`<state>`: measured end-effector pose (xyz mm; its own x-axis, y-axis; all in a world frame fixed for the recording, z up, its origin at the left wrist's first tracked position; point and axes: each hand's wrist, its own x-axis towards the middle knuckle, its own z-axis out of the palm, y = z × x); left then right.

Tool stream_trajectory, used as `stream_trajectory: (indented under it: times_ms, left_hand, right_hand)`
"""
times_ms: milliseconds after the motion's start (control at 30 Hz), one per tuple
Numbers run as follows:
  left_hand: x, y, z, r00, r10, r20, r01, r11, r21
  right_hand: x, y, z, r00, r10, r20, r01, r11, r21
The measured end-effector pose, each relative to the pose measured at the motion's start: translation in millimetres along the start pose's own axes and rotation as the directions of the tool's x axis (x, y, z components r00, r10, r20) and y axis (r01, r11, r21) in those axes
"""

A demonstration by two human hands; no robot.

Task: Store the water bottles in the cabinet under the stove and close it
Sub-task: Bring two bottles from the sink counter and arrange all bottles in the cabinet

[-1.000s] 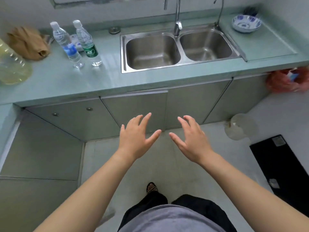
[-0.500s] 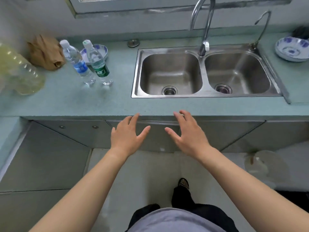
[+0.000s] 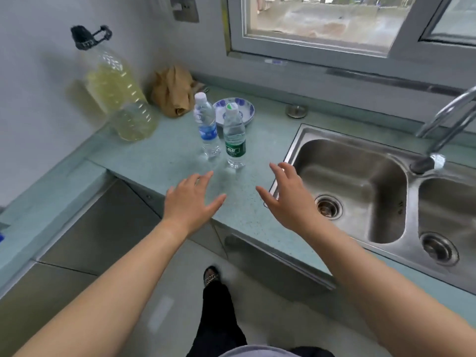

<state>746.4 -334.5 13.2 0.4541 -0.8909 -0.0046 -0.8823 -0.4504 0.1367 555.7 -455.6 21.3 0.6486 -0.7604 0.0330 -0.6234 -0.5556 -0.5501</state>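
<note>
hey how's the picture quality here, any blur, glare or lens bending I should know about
Head view: daylight from the window; wide-angle bending curves the counter edges; oil jug smeared by motion blur; both water bottles fairly sharp; soft glare in the sink; both hands clear.

Two small clear water bottles stood upright and capped on the pale green counter (image 3: 164,161), side by side and nearly touching, left of the sink. The blue-label bottle (image 3: 206,126) had a white cap and stood slightly farther back; the green-label bottle (image 3: 234,136), with its green-and-white cap, stood just to its right. Cabinet doors (image 3: 103,228) below the counter were shut.
</note>
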Motion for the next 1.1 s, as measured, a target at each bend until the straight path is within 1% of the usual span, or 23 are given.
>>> stream_trajectory:
  times_ms: [67, 133, 267, 400, 500, 567, 633, 700, 800, 867, 933, 1000, 1100]
  left_hand:
    - [31, -22, 3, 1.0, -0.02, -0.01, 0.02, 1.0, 0.007]
    - [64, -45, 8, 0.998, -0.059, -0.015, 0.059, 0.998, -0.027]
    - [125, -89, 16, 0.993, -0.11, 0.038, 0.113, 0.989, -0.099]
    - [174, -121, 19, 0.995, -0.061, 0.078, 0.069, 0.992, -0.107]
    - [207, -135, 18, 0.995, -0.018, 0.102, 0.026, 0.996, -0.082]
    - [224, -139, 17, 0.996, 0.006, 0.095, 0.002, 0.996, -0.092]
    - [240, -139, 15, 0.996, 0.013, 0.087, 0.001, 0.987, -0.162]
    - [253, -136, 16, 0.995, 0.018, 0.098, 0.007, 0.968, -0.25]
    - [265, -128, 18, 0.99, 0.11, 0.087, -0.073, 0.936, -0.346]
    - [272, -124, 23, 0.983, 0.173, 0.057, -0.132, 0.893, -0.43]
    - [280, -120, 29, 0.974, 0.226, 0.019, -0.184, 0.836, -0.517]
    - [288, -113, 36, 0.96, 0.28, -0.006, -0.23, 0.776, -0.586]
    - [300, -96, 44, 0.943, 0.332, -0.007, -0.255, 0.711, -0.655]
  right_hand:
    - [33, -5, 12, 1.0, -0.005, -0.013, 0.005, 1.0, -0.02]
    - [67, -9, 27, 0.999, 0.009, -0.032, -0.01, 1.0, -0.015]
    - [128, -22, 57, 0.992, 0.102, -0.081, -0.096, 0.993, 0.075]
    - [176, -38, 89, 0.968, 0.194, -0.161, -0.155, 0.961, 0.23]
    - [203, -43, 105, 0.938, 0.258, -0.23, -0.172, 0.926, 0.336]
    - [216, -44, 107, 0.93, 0.276, -0.244, -0.168, 0.907, 0.387]
    - [229, -43, 105, 0.926, 0.285, -0.246, -0.171, 0.9, 0.401]
    - [241, -41, 100, 0.912, 0.327, -0.249, -0.192, 0.874, 0.446]
    - [251, -37, 96, 0.875, 0.407, -0.264, -0.223, 0.82, 0.527]
    - [249, -32, 96, 0.867, 0.422, -0.264, -0.251, 0.829, 0.499]
    - [243, -25, 95, 0.876, 0.406, -0.261, -0.271, 0.861, 0.43]
    - [233, -18, 92, 0.882, 0.407, -0.237, -0.298, 0.872, 0.389]
    - [218, -11, 90, 0.872, 0.431, -0.231, -0.343, 0.876, 0.339]
